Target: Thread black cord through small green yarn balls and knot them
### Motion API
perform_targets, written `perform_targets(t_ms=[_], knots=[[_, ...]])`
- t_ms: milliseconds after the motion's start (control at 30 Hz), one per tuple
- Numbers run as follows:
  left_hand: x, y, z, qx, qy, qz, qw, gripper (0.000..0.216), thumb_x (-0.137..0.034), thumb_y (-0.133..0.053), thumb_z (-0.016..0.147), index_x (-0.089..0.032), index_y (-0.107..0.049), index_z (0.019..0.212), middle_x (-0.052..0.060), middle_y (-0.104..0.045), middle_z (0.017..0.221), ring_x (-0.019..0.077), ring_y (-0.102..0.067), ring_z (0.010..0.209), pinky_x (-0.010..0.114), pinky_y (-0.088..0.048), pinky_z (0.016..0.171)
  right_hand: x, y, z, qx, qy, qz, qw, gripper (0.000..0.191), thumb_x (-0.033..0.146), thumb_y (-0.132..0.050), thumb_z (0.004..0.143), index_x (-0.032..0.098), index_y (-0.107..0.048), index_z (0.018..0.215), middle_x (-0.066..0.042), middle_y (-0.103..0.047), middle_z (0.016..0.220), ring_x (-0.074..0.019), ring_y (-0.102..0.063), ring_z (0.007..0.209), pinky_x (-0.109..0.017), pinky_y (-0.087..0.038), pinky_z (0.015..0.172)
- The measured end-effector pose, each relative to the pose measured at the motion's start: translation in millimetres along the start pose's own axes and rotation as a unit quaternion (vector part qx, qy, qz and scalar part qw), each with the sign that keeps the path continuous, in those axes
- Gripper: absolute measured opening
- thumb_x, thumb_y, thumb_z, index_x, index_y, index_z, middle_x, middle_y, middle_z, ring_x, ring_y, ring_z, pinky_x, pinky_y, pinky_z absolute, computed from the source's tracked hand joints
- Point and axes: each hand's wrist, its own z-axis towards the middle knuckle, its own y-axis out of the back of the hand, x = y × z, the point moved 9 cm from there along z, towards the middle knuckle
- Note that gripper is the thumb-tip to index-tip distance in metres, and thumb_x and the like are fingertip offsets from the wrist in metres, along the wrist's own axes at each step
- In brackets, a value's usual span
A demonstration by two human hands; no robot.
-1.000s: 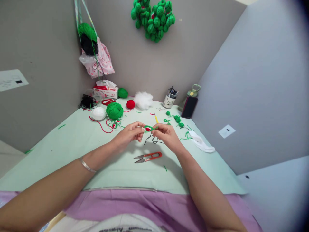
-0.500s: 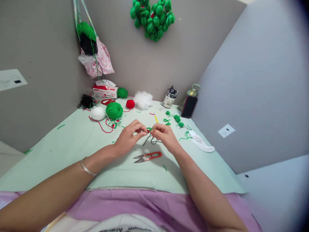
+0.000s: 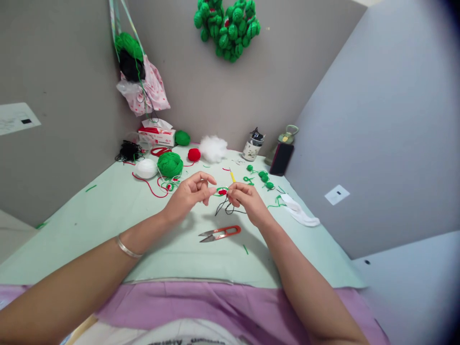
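A small crocheted piece, red in the middle with a green and white edge, is held up above the table. The thumb and fingers of my right hand pinch its right end. My left hand is at the left end with index finger and thumb apart; the thumb tip is close to the green edge, and I cannot tell if it touches. Black thread hangs in loops below the piece. Nearer to me on the table lie orange-handled thread snips, blades pointing left.
Balls of green yarn, white yarn and red yarn lie at the back left. White stuffing sits behind. A yellow-handled hook, small green crocheted balls, a jar and a phone are farther right.
My left fingers have parted from their pinch and shifted slightly left. More of the piece's red middle now shows. My right hand still grips it, almost in the same place.
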Motion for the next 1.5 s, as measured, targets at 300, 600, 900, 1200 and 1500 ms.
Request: perform_targets(t_ms=[300,600,900,1200,1500], knots=[[-32,-13,-19,-0.045,-0.276,0.377,0.883,0.02,-0.013,-0.056,0.088,-0.02,-0.063,0.105,0.008,-0.058,0.105,0.0202,-0.054,0.1,0.035,-0.044,0.088,-3,-11,-2,0.056,-0.013,0.033,0.998,0.012,0.024,-0.06,0.077,0.015,-0.06,0.068,0.003,-0.051,0.056,-0.0075,-0.036,0.05,-0.024,-0.026,0.052],[-21,-10,-14,-0.014,-0.241,0.308,0.92,0.013,-0.019,-0.053,0.091,-0.02,-0.063,0.099,0.004,-0.062,0.084,0.0152,-0.058,0.079,0.028,-0.045,0.072,-1,-19,-6,0.091,-0.012,0.003,0.996,0.029,0.042,-0.06,0.084,0.016,-0.062,0.072,0.002,-0.051,0.062,-0.0086,-0.038,0.055,-0.025,-0.031,0.056],[13,10,1,-0.056,0.046,0.096,0.993,0.018,-0.035,-0.064,0.081,-0.018,-0.057,0.079,-0.003,-0.058,0.064,0.0127,-0.058,0.061,0.025,-0.044,0.062,2,-20,-9,0.086,0.02,-0.086,0.992,0.027,0.041,-0.064,0.083,0.015,-0.068,0.077,0.001,-0.055,0.063,-0.0091,-0.039,0.056,-0.024,-0.031,0.054],[39,16,5,-0.053,0.136,-0.025,0.989,0.021,-0.035,-0.067,0.076,-0.017,-0.054,0.074,-0.003,-0.059,0.063,0.0119,-0.058,0.059,0.026,-0.045,0.061,14,-3,-6,0.029,0.1,-0.156,0.982,0.03,0.03,-0.047,0.091,0.018,-0.062,0.115,-0.003,-0.064,0.084,-0.0111,-0.048,0.064,-0.025,-0.042,0.062],[42,13,6,-0.039,0.144,-0.024,0.989,0.022,-0.036,-0.067,0.077,-0.017,-0.054,0.076,-0.002,-0.059,0.062,0.0118,-0.058,0.059,0.025,-0.046,0.061,33,-1,-17,-0.053,0.189,-0.251,0.948,0.019,0.022,-0.047,0.093,0.021,-0.056,0.109,-0.002,-0.064,0.084,-0.0108,-0.05,0.059,-0.026,-0.042,0.061]])
